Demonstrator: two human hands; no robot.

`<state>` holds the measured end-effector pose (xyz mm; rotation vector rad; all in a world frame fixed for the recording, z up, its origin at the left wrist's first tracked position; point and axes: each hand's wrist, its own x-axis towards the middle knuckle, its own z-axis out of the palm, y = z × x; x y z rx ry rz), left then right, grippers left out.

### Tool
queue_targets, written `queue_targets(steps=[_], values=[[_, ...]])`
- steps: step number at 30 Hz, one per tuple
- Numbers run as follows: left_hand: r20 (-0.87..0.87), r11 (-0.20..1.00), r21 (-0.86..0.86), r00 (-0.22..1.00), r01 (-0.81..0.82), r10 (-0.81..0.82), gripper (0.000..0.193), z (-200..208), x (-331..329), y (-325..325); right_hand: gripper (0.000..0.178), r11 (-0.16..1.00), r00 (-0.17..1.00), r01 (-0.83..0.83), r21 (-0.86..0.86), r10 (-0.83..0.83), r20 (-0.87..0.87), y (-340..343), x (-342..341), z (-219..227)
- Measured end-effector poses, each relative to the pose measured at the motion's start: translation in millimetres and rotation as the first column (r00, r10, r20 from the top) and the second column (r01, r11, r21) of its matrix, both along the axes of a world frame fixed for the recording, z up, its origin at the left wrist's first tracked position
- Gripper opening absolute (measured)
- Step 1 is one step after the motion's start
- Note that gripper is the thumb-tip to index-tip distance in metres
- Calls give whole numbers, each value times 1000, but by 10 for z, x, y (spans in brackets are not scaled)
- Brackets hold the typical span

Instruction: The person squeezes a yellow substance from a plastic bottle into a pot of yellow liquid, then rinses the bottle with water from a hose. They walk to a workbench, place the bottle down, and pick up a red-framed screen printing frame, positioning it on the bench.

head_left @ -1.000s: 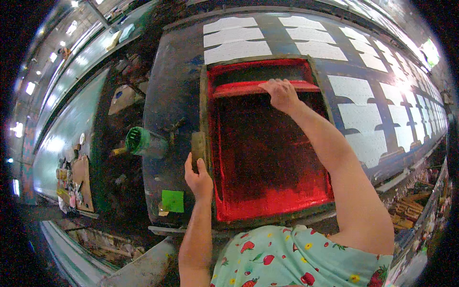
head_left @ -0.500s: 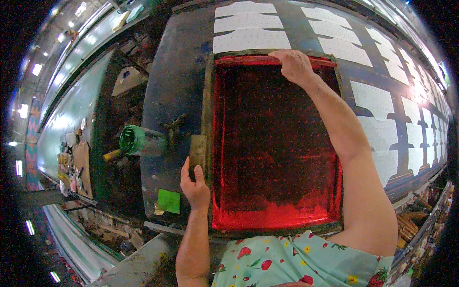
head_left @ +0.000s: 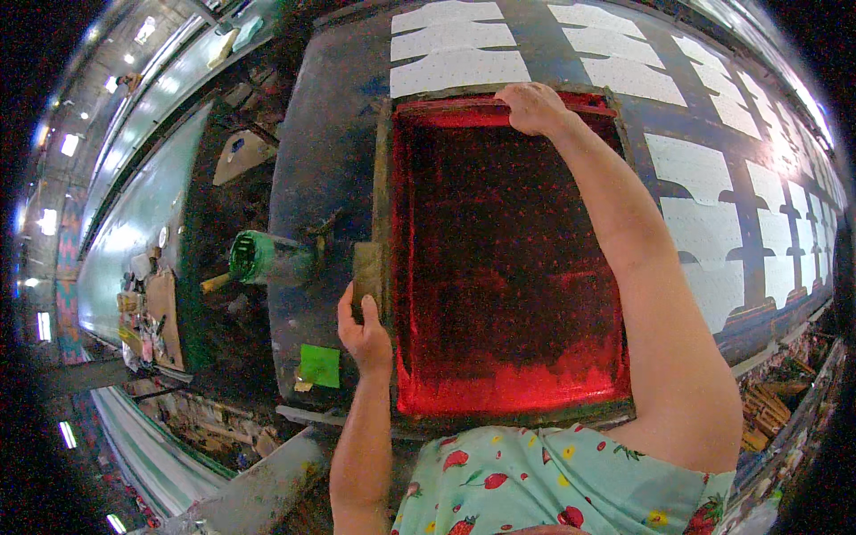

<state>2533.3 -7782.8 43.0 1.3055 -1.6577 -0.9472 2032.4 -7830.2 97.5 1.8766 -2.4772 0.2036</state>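
Observation:
A large screen-printing frame with wooden sides lies in front of me, its dark mesh wet with red ink. Brighter red ink pools along the near end. My left hand is closed around a flat wooden handle at the frame's left side, thumb on top. At the far end, my right hand curls over a red-stained bar; whether this is a squeegee or part of the frame, I cannot tell. My right arm reaches across the frame's right side and hides part of it.
White cut panels lie in rows on the dark table beyond and to the right. Left of the frame are a green-tinted plastic container and a green square. Another long table runs further left, with clutter on it.
The whole view has shifted slightly. Both hands keep their places on the handle and the far bar, and the frame stays put against the white panels.

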Motion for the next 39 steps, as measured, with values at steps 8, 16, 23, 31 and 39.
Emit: queue_targets(steps=[8,16,23,31,39], values=[[152,992,112,987,-62,45,46,16,16,-83,46,979,983,-150,142,132,125,856,720,185],[108,982,159,990,-103,87,59,32,34,-98,47,984,976,-139,116,116,183,2308,2080,221],[290,994,50,954,-98,79,84,-56,48,-97,44,990,973,-81,120,52,225,3380,3250,311],[323,991,118,946,-66,25,82,-99,70,-181,33,996,982,-75,40,67,176,3905,3818,391],[353,994,60,933,-94,67,104,-322,49,-325,50,979,903,-167,-117,200,381,4301,3592,259]])
